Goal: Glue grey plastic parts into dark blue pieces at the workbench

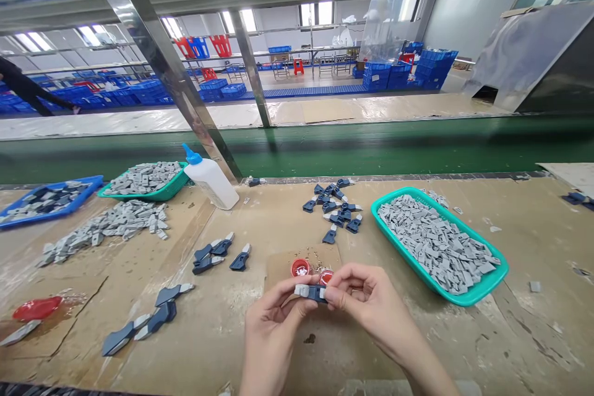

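Both hands meet over the front middle of the bench. A small dark blue plastic part with light grey pieces (316, 292) is held level between them. My left hand (278, 315) pinches its grey left end. At its right end, the thumb and fingers of my right hand (364, 297) close on the part, beside a small pale grey piece. Just beyond the fingers stand two small red caps holding glossy liquid, a left cap (301, 268) and a partly covered right cap (326, 276). They rest on a cardboard square (278, 266).
Right of my hands sits a green tray (499, 272) heaped with grey pieces. Blue-and-grey parts (336, 207) lie beyond, others (160, 315) to the left. A white bottle with blue nozzle (213, 182) leans near a metal post (185, 99). A green conveyor belt (371, 148) runs behind.
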Motion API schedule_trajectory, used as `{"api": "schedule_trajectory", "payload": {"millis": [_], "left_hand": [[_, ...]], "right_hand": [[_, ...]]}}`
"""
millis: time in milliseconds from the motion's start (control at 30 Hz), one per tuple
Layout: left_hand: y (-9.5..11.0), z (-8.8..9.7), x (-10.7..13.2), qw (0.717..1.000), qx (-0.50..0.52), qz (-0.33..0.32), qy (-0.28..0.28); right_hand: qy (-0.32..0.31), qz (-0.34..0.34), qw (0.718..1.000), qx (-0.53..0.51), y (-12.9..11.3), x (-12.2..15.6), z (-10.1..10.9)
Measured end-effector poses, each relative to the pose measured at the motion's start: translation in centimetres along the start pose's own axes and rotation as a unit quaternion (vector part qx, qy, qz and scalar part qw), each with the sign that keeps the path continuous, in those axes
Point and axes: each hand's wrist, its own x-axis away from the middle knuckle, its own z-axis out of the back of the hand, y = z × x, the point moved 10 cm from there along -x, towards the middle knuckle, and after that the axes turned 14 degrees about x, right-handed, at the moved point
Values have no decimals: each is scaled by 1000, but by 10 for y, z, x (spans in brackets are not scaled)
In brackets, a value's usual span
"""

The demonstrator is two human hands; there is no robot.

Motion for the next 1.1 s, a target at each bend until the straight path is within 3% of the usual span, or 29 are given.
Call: {"api": "schedule_trajectory", "payload": {"millis": [200, 300, 433, 533, 600, 667, 700, 767, 867, 933, 1000, 1033, 1100], "left_hand": [[1, -6, 2, 1000, -19, -1, -23], [-7, -16, 3, 998, -1, 36, -43], [-9, -19, -1, 999, 7, 41, -13], [9, 2, -16, 998, -48, -30, 16], [27, 30, -34, 986, -134, -91, 29], [46, 63, -57, 948, -278, -147, 48], [56, 79, -68, 915, -359, -171, 62], [65, 99, -90, 846, -495, -195, 40], [68, 112, -114, 740, -639, -208, 4], [70, 107, -123, 685, -694, -222, -5], [74, 88, -128, 654, -712, -256, -14], [75, 74, -129, 651, -709, -271, -26], [72, 38, -132, 673, -683, -273, -74]], "right_hand": [[-17, -5, 996, 91, 5, 2, 3], [-21, 4, 992, 120, 3, 1, 2], [-15, 22, 992, 122, -6, -1, 15], [94, 22, 976, 198, -12, -4, 70], [225, -6, 922, 315, -14, 0, 129], [317, -51, 841, 436, -14, 1, 180], [333, -71, 808, 481, -13, -2, 197], [318, -108, 775, 535, -4, -18, 217], [274, -154, 759, 570, 10, -43, 222], [266, -168, 752, 579, 13, -51, 219], [264, -171, 747, 586, 14, -53, 214], [261, -173, 744, 590, 14, -53, 212], [254, -181, 737, 600, 17, -53, 209]]}}
